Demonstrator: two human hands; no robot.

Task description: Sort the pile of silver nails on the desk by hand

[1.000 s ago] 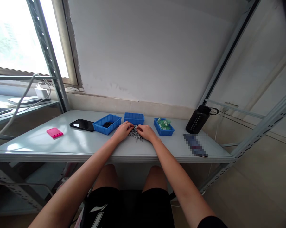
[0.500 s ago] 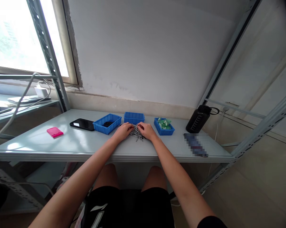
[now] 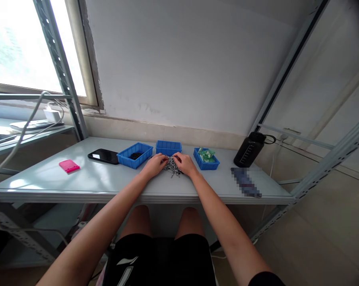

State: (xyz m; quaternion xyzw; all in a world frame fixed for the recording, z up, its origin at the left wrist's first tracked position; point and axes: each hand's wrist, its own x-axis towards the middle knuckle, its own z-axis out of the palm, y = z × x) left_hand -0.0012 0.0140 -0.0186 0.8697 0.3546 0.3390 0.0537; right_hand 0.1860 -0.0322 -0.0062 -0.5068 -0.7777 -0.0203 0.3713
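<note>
A loose pile of small silvery metal pieces, screw-like in shape, lies on the grey table in front of me. My left hand is at the pile's left side, fingers closed in a pinch. From the right, my right hand pinches at the pile's upper edge. The fingertips of both hands are close together, and whatever they hold is too small to make out. Just behind the hands stands a blue bin, its contents hidden from this angle. Left of it, another blue bin holds small black parts.
To the right, a blue bin holds green-and-clear plastic packets. Farther right are a black bottle and a blurred-out flat item. A black phone and a pink case lie on the left. Metal rack posts flank the table.
Both hands keep nearly the same place and pinch at the pile. My legs have shifted slightly under the table.
</note>
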